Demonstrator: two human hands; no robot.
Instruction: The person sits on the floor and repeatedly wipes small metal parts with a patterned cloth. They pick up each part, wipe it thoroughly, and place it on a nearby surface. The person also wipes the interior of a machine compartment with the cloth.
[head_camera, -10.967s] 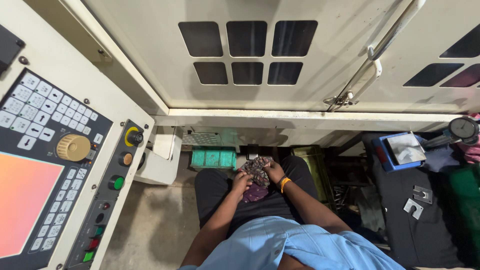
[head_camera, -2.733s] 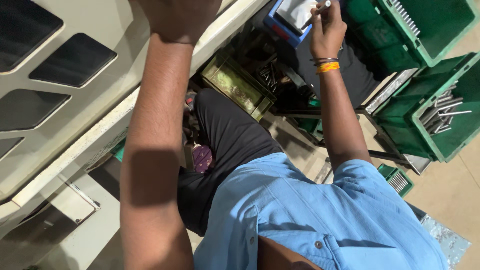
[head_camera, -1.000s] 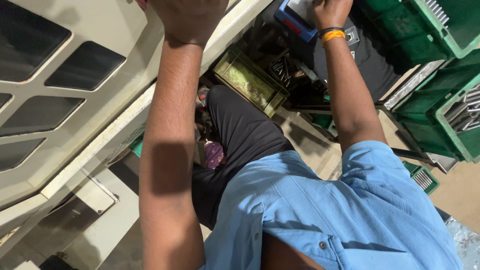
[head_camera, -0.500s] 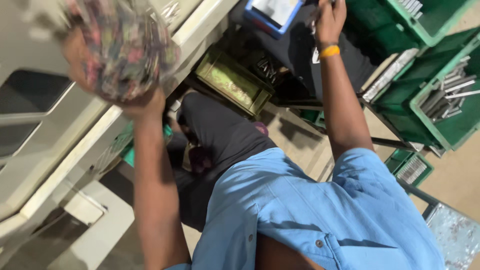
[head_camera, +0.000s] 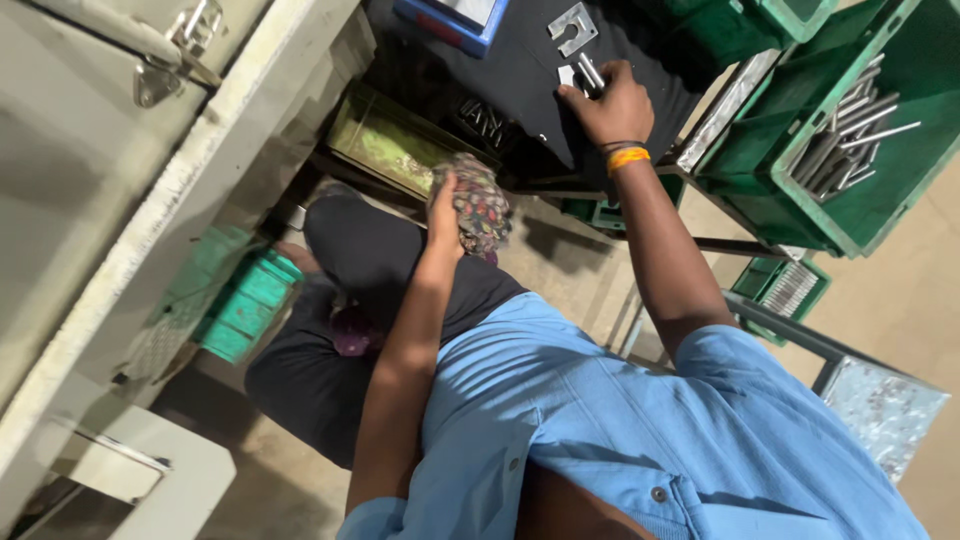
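Setting: workshop floor beside a cream machine cabinet (head_camera: 150, 190), seen from the head camera looking down over a blue shirt (head_camera: 620, 430) and dark trousers.
Desk: a black-topped desk (head_camera: 520, 70) runs ahead of the person; a flat notched metal plate (head_camera: 572, 26) and a blue tray (head_camera: 450, 18) lie on it.
Right hand: the right hand (head_camera: 610, 105), with an orange band at the wrist, reaches out to the desk; its fingers (head_camera: 575, 95) are closed around a small metal pin (head_camera: 590, 72) just below the plate.
Left hand: the left hand (head_camera: 445, 205) is drawn in above the knee, fingers clamped on a bunched patterned rag (head_camera: 480, 205).
Bins: a green bin (head_camera: 850, 215) to the right holds loose steel rods (head_camera: 845, 135); a smaller green bin (head_camera: 785, 290) sits lower, well apart from both hands.
Other: a green box (head_camera: 245, 300) stands on the floor by the cabinet, and an olive tray (head_camera: 395, 145) sits under the desk.
Step in hand: by my reading, picking a small part off the desk while the rag waits in the other hand.
Next move calls for: a firm pinch on the pin, lifting it clear of the plate, and bringing pin and rag together over the lap.
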